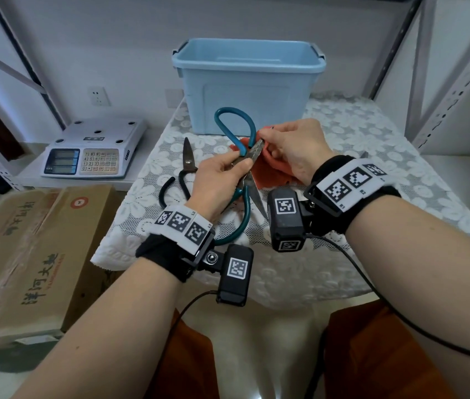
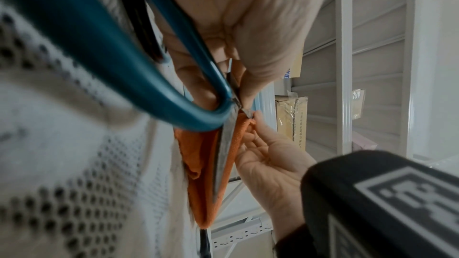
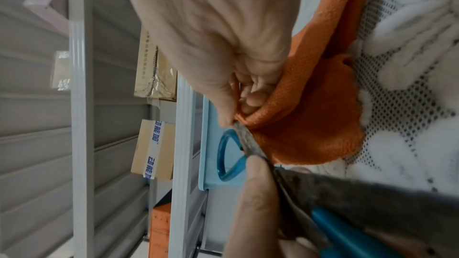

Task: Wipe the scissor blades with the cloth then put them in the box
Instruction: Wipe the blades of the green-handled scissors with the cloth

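Pinched near the pivot by the left hand [image 1: 216, 180], the teal scissors [image 1: 235, 133] are held open above the table; a blade tip is pinched through the orange cloth [image 1: 268, 171] by the right hand [image 1: 291, 151].
Steel judged stiff, sharp-edged, fairly heavy; the handles are safest gripped. Box [image 1: 248, 84] at 12 o'clock is open-topped; black scissors [image 1: 187, 162] lie at 9 o'clock.

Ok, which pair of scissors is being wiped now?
The teal-handled scissors, held open between the left hand and the right hand with the orange cloth. The black-handled scissors lie untouched on the table.
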